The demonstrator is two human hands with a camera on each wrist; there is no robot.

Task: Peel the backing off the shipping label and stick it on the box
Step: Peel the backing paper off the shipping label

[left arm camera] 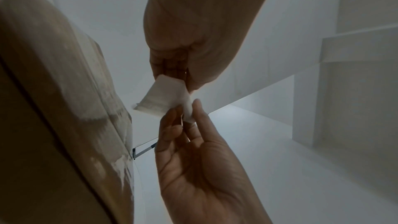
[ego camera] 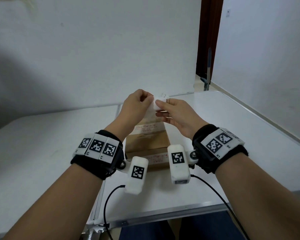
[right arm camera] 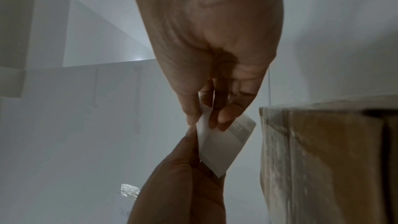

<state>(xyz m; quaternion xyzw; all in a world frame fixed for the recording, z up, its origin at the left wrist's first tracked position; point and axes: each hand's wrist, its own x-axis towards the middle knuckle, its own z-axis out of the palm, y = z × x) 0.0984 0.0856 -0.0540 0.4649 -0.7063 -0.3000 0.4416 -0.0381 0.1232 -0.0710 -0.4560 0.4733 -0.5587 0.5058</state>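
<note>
A small white shipping label (ego camera: 156,105) is held in the air between both hands, above the far end of a brown cardboard box (ego camera: 146,142) taped along its top. My left hand (ego camera: 148,101) pinches the label's left edge with thumb and curled fingers. My right hand (ego camera: 161,105) pinches the right edge. In the left wrist view the label (left arm camera: 165,94) bends between the left hand (left arm camera: 172,74) above and the right hand (left arm camera: 187,113) below, with the box (left arm camera: 53,108) at the left. The right wrist view shows the label (right arm camera: 221,146) and the box (right arm camera: 323,159) at the right.
The box stands on a white table (ego camera: 232,135) made of two joined tops, with a seam (ego camera: 100,187) running towards me. Black cables (ego camera: 215,191) hang off the near edge. A white wall is close behind; a doorway with a mop handle (ego camera: 208,66) is at the right.
</note>
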